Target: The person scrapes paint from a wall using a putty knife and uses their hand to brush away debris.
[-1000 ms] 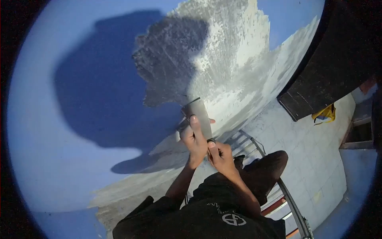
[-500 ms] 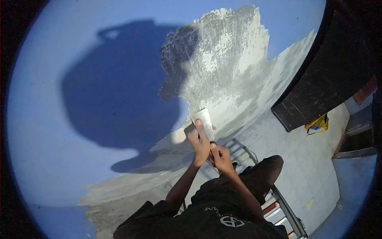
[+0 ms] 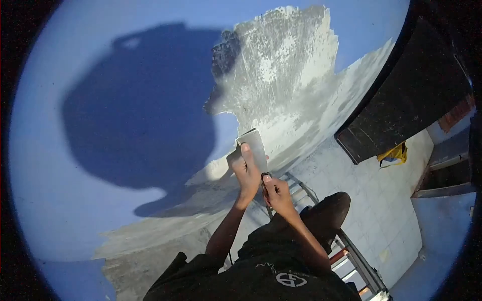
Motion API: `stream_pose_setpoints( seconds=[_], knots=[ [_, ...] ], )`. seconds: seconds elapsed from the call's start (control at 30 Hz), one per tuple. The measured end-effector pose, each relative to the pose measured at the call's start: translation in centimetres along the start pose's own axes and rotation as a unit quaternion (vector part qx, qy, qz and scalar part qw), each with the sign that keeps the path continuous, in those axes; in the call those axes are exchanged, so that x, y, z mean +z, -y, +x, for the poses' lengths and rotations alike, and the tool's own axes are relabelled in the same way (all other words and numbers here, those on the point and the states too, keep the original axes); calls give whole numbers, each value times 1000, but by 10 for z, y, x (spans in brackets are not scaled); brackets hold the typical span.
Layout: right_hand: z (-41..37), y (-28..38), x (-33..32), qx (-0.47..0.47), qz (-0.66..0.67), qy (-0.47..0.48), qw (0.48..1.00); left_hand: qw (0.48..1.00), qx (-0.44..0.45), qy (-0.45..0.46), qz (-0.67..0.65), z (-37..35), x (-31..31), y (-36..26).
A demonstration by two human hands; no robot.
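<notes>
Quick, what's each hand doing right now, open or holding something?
Left hand: closed, thumb on the flat scraper blade.
Right hand: closed, holding the same scraper's near end.

Wall (image 3: 45,160) brightly lit | large soft-edged shadow (image 3: 135,110) | fisheye curvature, black corners

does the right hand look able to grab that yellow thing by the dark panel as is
Probably not: the right hand is gripping the flat-bladed tool, and the yellow thing looks well out of reach, past the bent knee.
</notes>
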State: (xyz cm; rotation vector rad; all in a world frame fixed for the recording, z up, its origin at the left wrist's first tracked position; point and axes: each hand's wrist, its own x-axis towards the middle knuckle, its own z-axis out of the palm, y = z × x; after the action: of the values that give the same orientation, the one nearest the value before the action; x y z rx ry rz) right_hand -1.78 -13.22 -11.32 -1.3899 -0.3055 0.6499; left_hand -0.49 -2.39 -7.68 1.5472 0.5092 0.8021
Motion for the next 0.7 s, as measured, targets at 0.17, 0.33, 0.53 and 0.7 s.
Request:
stream_pose_setpoints(
  seconds=[0.17,0.33,0.53,0.7],
  knots=[
    [9,-7,6,-19,4,-29,999,999,13,-16,43,8,8,-9],
    [1,3,-1,-2,20,-32,999,999,28,-22,27,2,7,22],
    [-4,14,10,-35,42,-37,998,999,-5,-35,37,7,13,-26],
    [-3,7,-2,-17,28,6,999,980,121,-40,155,1,1,12]
  ],
)
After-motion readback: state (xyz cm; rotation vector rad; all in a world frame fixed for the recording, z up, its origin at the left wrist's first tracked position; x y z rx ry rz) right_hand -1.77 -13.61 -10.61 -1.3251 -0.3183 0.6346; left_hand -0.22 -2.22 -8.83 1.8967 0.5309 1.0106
